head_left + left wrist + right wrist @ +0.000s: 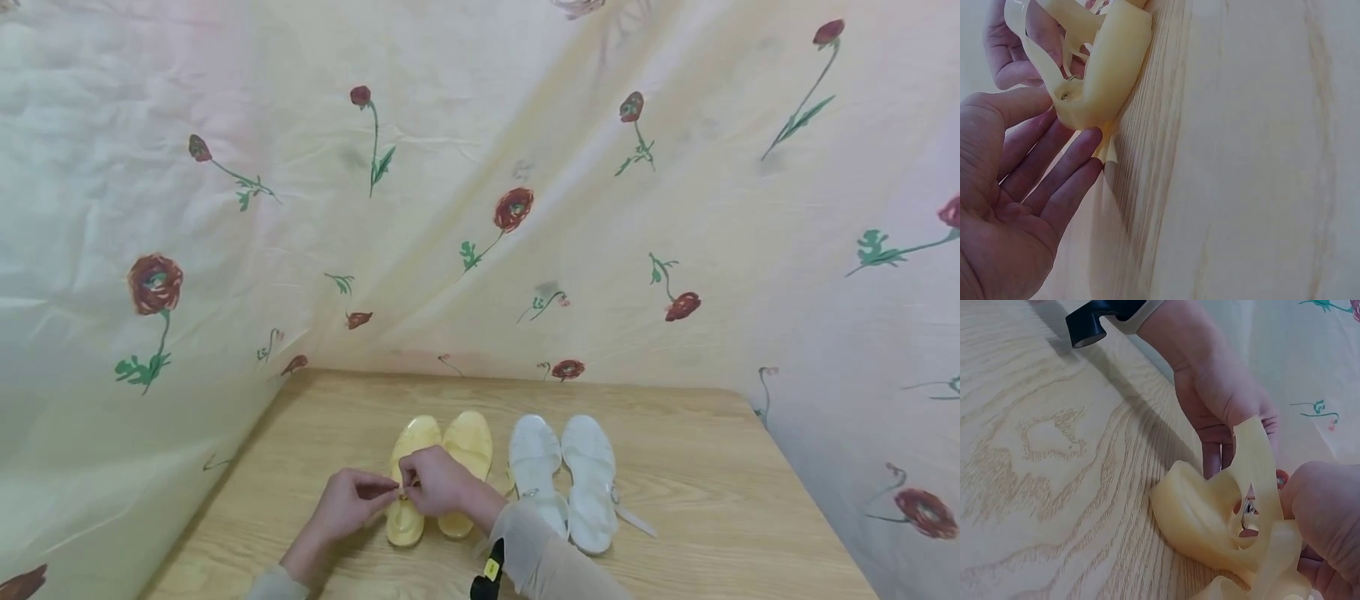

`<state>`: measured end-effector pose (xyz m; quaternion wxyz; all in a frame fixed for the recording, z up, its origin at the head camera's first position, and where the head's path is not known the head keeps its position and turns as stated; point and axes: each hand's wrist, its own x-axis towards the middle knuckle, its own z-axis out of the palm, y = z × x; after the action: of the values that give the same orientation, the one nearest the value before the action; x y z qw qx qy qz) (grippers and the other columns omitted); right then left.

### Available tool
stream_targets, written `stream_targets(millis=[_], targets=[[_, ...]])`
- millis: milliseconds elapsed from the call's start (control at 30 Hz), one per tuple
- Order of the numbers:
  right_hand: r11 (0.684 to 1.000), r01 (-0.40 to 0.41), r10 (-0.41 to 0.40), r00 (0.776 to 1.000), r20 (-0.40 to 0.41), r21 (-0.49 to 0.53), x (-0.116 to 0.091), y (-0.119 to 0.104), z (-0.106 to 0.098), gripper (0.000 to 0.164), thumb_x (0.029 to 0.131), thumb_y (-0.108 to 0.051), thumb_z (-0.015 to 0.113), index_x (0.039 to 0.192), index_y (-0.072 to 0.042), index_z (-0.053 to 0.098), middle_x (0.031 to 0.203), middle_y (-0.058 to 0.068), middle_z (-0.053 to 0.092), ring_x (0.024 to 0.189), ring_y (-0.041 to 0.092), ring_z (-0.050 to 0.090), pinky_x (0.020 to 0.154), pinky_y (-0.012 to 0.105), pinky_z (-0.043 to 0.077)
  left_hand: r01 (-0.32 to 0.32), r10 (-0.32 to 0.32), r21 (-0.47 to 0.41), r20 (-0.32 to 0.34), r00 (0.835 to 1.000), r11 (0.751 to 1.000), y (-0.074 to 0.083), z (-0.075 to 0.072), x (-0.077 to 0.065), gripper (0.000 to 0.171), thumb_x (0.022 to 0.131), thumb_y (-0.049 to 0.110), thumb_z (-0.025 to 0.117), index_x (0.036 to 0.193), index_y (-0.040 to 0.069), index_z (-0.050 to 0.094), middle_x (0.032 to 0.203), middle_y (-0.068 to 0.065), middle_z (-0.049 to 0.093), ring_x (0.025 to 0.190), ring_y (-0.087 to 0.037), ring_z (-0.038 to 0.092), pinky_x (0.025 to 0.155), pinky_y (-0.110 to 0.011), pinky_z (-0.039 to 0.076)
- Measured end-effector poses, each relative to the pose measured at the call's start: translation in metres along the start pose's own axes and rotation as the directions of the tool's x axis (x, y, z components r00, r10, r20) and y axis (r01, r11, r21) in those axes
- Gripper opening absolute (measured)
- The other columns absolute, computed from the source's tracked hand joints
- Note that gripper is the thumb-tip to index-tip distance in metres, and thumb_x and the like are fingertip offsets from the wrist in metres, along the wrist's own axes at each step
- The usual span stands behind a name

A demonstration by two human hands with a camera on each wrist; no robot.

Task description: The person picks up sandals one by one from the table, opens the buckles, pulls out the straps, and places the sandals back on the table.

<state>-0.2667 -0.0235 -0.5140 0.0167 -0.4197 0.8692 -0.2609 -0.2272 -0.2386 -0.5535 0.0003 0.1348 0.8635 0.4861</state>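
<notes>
A pair of yellow sandals stands on the wooden table, and both hands are at the left sandal [407, 529]. My left hand [352, 502] pinches its ankle strap between thumb and fingers near the buckle; in the left wrist view, the left hand [1016, 181] has its other fingers stretched beside the sandal [1116, 62]. From the opposite side, my right hand [438, 479] pinches the same strap with thumb and curled index finger. A small metal buckle [1247, 515] shows through the straps in the right wrist view. The right yellow sandal [472, 433] is partly hidden beneath the right hand.
To the right lies a pair of white sandals [588, 467], one with a loose strap [636, 522] spread outward. The wooden table [697, 467] is bordered at back and sides by a flower-printed cloth [450, 167]. A black wrist camera [487, 575] sits by the right sleeve.
</notes>
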Motion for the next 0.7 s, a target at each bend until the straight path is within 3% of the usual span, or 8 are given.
stream_targets(millis=[200,333,467,567,700], targets=[[0.997,0.079,-0.080,0.996,-0.049,-0.015,-0.001,0.003,0.000,0.030,0.084,0.008,0.065,0.070,-0.012,0.047,0.067,-0.010,0.043,0.061,-0.001,0.033,0.056,0.009,0.027,-0.020,0.020,0.018,-0.008,1.000,1.000,0.000,-0.002,0.001,0.017,0.092,0.022,0.084,0.103,0.009,0.084,0.102,-0.010,0.083,0.090,-0.009,0.078,0.081,-0.019,0.060],[0.995,0.099,-0.098,0.992,-0.080,0.001,-0.002,0.003,-0.001,0.026,0.082,0.009,0.066,0.073,-0.012,0.053,0.069,-0.007,0.050,0.064,-0.001,0.036,0.060,0.008,0.034,0.002,-0.001,0.013,-0.044,0.999,1.000,-0.001,-0.001,-0.002,0.015,0.090,0.019,0.085,0.101,0.009,0.084,0.101,-0.010,0.083,0.087,-0.005,0.076,0.081,-0.019,0.059],[0.999,0.048,-0.046,0.996,-0.078,0.022,-0.003,0.001,-0.001,0.018,0.087,0.001,0.069,0.079,-0.014,0.062,0.077,-0.006,0.063,0.069,-0.003,0.045,0.068,0.008,0.043,0.009,-0.012,-0.049,-0.051,0.999,0.999,-0.002,0.002,-0.005,0.018,0.090,0.016,0.086,0.103,0.004,0.083,0.102,-0.014,0.083,0.086,-0.006,0.076,0.080,-0.019,0.060],[0.999,-0.007,0.010,0.995,-0.096,0.032,-0.002,0.002,0.000,0.014,0.092,-0.006,0.072,0.084,-0.015,0.067,0.084,-0.006,0.071,0.076,-0.003,0.056,0.074,0.009,0.048,0.024,-0.030,-0.107,-0.050,0.998,0.994,0.001,0.003,-0.005,0.035,0.090,0.015,0.085,0.118,-0.005,0.076,0.107,-0.020,0.081,0.088,-0.013,0.079,0.080,-0.022,0.063],[0.995,-0.015,0.031,0.986,-0.162,0.102,0.000,0.002,-0.001,0.006,0.094,-0.011,0.076,0.092,-0.015,0.072,0.092,-0.003,0.077,0.088,0.001,0.069,0.079,0.012,0.053,0.061,-0.082,-0.164,-0.126,0.989,0.985,0.010,-0.003,-0.004,0.052,0.086,0.011,0.088,0.131,-0.007,0.069,0.115,-0.023,0.079,0.100,-0.025,0.080,0.088,-0.029,0.065]])
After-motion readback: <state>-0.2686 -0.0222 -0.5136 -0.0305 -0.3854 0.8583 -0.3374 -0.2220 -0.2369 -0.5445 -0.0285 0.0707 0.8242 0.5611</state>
